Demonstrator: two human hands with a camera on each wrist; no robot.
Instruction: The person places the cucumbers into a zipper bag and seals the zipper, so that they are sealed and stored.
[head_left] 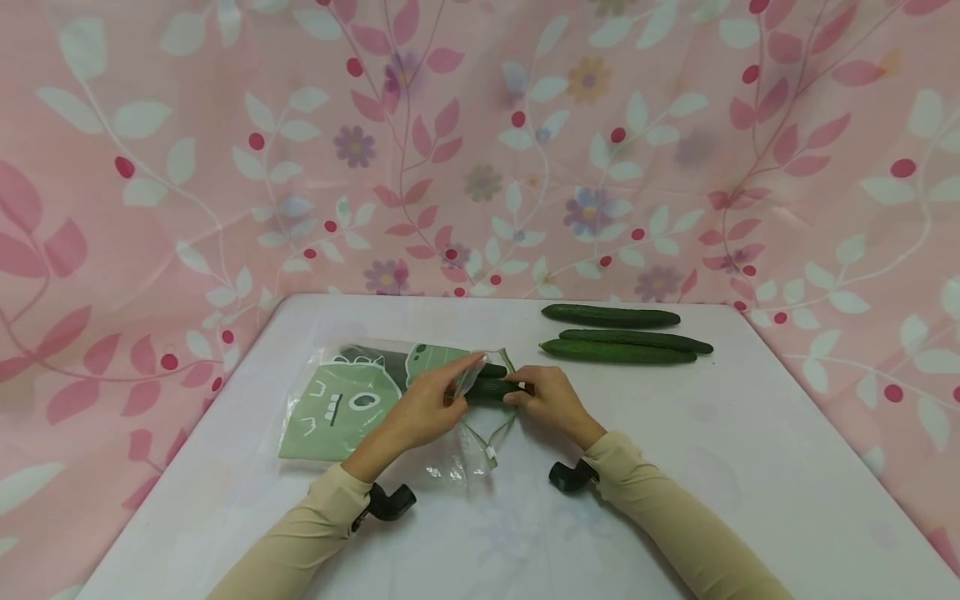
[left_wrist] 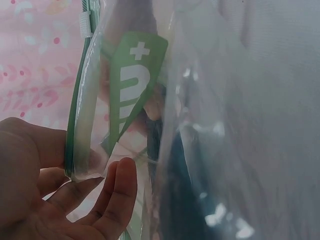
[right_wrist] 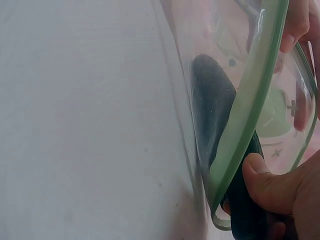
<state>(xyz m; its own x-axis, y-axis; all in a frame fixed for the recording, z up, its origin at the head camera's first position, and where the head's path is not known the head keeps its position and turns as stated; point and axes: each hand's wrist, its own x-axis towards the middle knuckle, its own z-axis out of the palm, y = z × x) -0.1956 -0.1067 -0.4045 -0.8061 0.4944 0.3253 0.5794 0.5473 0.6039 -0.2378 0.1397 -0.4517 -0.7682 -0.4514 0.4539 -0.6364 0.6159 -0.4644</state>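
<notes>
A clear zip bag (head_left: pixel 337 417) with a green cartoon print lies on the table, its green-edged mouth facing right. My left hand (head_left: pixel 420 408) pinches the upper edge of that mouth between thumb and fingers, holding it raised, as the left wrist view shows. With my right hand (head_left: pixel 553 402) I grip the end of a dark green cucumber (head_left: pixel 489 390). Its far part is inside the bag in the right wrist view, seen through the plastic. Behind it, the end of another cucumber (head_left: pixel 493 370) shows at the bag's mouth; the print hides much of the contents.
Three cucumbers lie at the table's back right: one cucumber (head_left: pixel 611 316) by itself at the rear, and two side by side, the nearer cucumber (head_left: pixel 618 352) in front. A white cloth covers the table (head_left: pixel 637 542). A pink floral curtain (head_left: pixel 480 167) hangs behind.
</notes>
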